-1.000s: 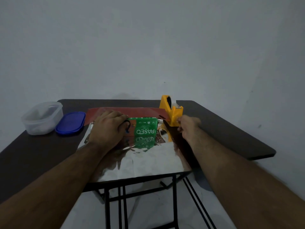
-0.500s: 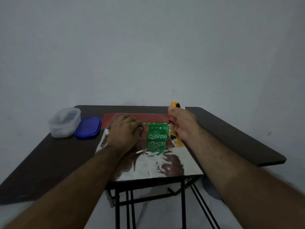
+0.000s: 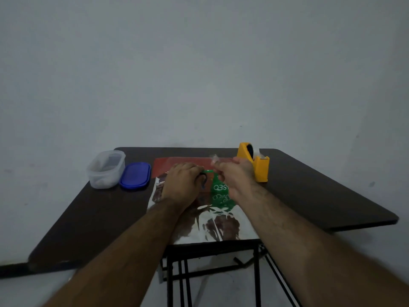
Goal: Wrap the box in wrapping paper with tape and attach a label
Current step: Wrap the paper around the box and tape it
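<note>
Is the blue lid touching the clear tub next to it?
Touching. The head view shows the blue lid lying flat on the table, its left edge meeting the base of the clear tub with no gap.

We see wrapping paper (image 3: 205, 227) with a mirror-like silver foil finish, creased and reflective, its far flap matt red. The green box (image 3: 218, 191) looks glossy, like printed card. The tape dispenser (image 3: 257, 166) is smooth yellow plastic. The container (image 3: 106, 169) is translucent plastic, its blue lid (image 3: 135, 175) glossy. The table (image 3: 309, 196) is dark, matt, smooth.
</note>
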